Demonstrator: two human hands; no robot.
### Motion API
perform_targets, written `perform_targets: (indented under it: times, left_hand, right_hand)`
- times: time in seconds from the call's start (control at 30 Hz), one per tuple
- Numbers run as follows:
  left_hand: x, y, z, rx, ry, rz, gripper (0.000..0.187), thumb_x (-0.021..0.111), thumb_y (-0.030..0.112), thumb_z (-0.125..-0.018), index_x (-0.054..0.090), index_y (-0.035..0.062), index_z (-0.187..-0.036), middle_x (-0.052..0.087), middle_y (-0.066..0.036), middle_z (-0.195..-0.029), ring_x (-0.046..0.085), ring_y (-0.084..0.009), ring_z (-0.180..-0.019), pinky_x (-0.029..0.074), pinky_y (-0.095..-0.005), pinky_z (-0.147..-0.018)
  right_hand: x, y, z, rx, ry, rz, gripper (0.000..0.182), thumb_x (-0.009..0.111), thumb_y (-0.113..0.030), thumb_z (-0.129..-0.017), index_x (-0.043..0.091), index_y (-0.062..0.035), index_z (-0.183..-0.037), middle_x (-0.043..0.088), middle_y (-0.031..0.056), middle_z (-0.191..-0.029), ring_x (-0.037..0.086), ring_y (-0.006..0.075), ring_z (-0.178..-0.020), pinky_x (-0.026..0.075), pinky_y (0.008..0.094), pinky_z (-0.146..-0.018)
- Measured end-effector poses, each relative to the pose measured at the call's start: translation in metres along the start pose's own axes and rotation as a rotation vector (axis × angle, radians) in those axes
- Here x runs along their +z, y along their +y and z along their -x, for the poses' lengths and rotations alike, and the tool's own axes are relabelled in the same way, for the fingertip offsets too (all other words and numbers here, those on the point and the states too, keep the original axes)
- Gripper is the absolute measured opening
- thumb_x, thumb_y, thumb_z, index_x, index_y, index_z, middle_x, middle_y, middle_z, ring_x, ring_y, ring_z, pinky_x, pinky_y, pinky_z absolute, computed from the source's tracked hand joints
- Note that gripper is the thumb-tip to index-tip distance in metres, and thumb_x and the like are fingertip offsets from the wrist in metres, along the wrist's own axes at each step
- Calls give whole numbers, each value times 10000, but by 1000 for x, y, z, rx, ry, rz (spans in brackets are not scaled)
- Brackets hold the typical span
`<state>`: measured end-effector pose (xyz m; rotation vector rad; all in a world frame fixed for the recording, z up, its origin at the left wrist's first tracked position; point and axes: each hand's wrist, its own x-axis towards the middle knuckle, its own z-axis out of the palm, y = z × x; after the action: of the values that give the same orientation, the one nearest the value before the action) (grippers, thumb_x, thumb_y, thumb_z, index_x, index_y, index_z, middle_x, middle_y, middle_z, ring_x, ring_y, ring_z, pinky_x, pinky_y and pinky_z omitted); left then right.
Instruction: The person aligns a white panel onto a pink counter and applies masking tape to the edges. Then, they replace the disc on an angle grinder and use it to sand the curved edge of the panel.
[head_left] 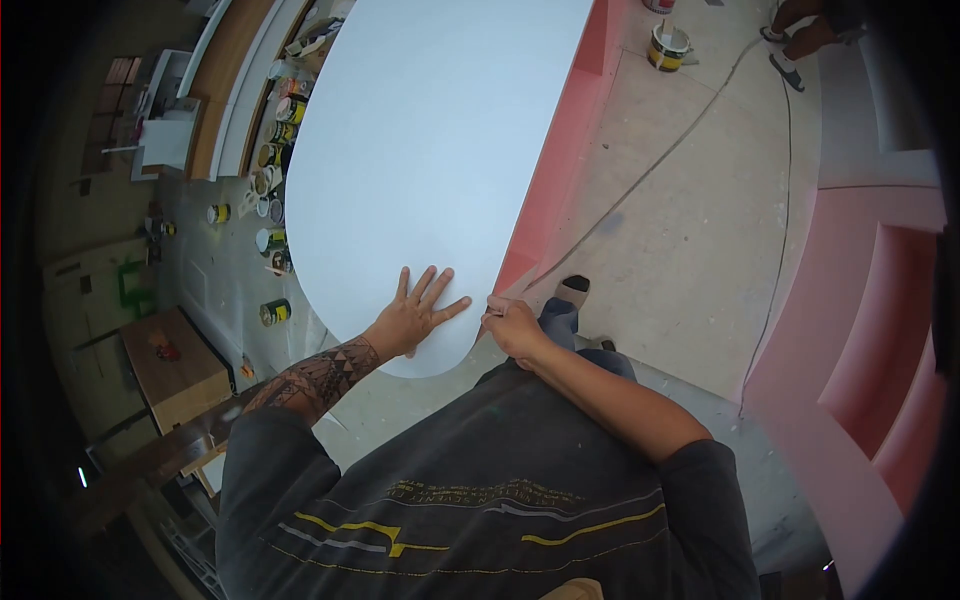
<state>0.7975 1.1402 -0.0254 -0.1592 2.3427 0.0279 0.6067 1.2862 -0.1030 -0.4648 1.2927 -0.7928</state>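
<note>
A large white panel [430, 160] with a rounded near end stretches away in front of me. Pressed flat on its near part, with fingers spread, is my left hand [418, 312]. My right hand [512, 328] is closed at the panel's right edge, close to the near corner. Whatever its curled fingers pinch is too small and hidden to name. Below the white top on the right runs a pink side [560, 170] with recessed sections.
Several paint cans [275, 312] stand on the floor along the left. An open bucket [668, 47] sits at the upper right, near another person's feet [786, 70]. A cable [660, 160] crosses the floor. Pink shelving [860, 330] stands at right, a brown cabinet [175, 370] at left.
</note>
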Motion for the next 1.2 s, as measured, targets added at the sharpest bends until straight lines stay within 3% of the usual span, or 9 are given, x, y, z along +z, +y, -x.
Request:
perform_targets:
  times: [0.1, 0.2, 0.27, 0.3, 0.5, 0.67, 0.83, 0.97, 1.2]
  left_hand:
    - [-10, 0, 1, -18, -23, 17, 1580, 1044, 454, -452, 150, 345, -1750, 93, -278, -1783, 191, -504, -1629, 277, -753, -1245]
    - [-4, 8, 9, -69, -25, 30, 1420, 1018, 381, -595, 183, 353, -1743, 112, -236, -1795, 217, -465, -1635, 321, -694, -1259]
    - [41, 13, 6, -131, 432, -97, 1201, 938, 275, -765, 231, 340, -1734, 142, -202, -1798, 255, -434, -1631, 367, -614, -1269]
    - [39, 18, 11, -178, 432, -87, 1201, 938, 275, -765, 231, 340, -1734, 142, -202, -1798, 255, -434, -1631, 367, -614, -1269]
    - [7, 79, 18, -522, 186, 732, 860, 764, 249, -981, 315, 278, -1715, 193, -212, -1781, 311, -425, -1603, 386, -554, -1272]
    - [47, 146, -27, -1361, 436, 1100, 959, 766, 453, -987, 271, 57, -1708, 187, -383, -1712, 271, -532, -1579, 312, -565, -1285]
    - [61, 183, -53, -1839, 541, 1307, 1112, 775, 535, -950, 167, 4, -1714, 151, -406, -1700, 213, -570, -1575, 264, -597, -1285]
    - [68, 199, -70, -2067, 911, 1462, 1146, 780, 495, -956, 79, 7, -1720, 198, -385, -1688, 230, -563, -1563, 278, -606, -1273]
    - [78, 205, -89, -1953, 1490, 1787, 1136, 799, 399, -953, 64, -48, -1696, 321, -381, -1626, 338, -503, -1537, 369, -523, -1242]
  right_hand:
    - [-25, -16, -3, 61, -114, 64, 457, 638, -137, -1011, 644, 63, -1421, 748, 135, -1187, 686, 215, -1117, 503, 330, -1040]
    - [-67, -14, -2, 174, -146, -66, 557, 642, -277, -1057, 578, 44, -1508, 719, 158, -1328, 695, 287, -1209, 513, 407, -1096]
    - [-112, -16, 3, 116, -65, 21, 600, 646, -334, -1072, 552, 23, -1545, 711, 160, -1366, 694, 305, -1227, 521, 427, -1094]
    - [-141, -15, 9, 89, -6, 65, 614, 654, -354, -1073, 549, 14, -1553, 714, 157, -1366, 694, 302, -1222, 524, 421, -1084]
    - [-354, 68, 54, 199, 411, 79, 630, 628, -400, -1077, 509, -38, -1579, 687, 167, -1411, 671, 325, -1252, 529, 456, -1032]
    - [-488, 138, 105, 451, 554, -92, 593, 561, -389, -1117, 466, -57, -1599, 619, 217, -1492, 642, 377, -1283, 508, 520, -1070]
    - [-549, 150, 118, 517, 499, 164, 436, 594, -332, -1047, 627, -37, -1367, 704, 184, -1301, 701, 326, -1054, 550, 447, -796]
    - [-529, 116, 117, 414, 564, 142, 474, 589, -341, -1058, 597, -37, -1422, 691, 197, -1335, 694, 330, -1092, 555, 469, -855]
    - [-468, 80, 82, 349, 359, 262, 538, 571, -364, -1099, 527, -46, -1531, 672, 199, -1378, 682, 346, -1183, 553, 497, -959]
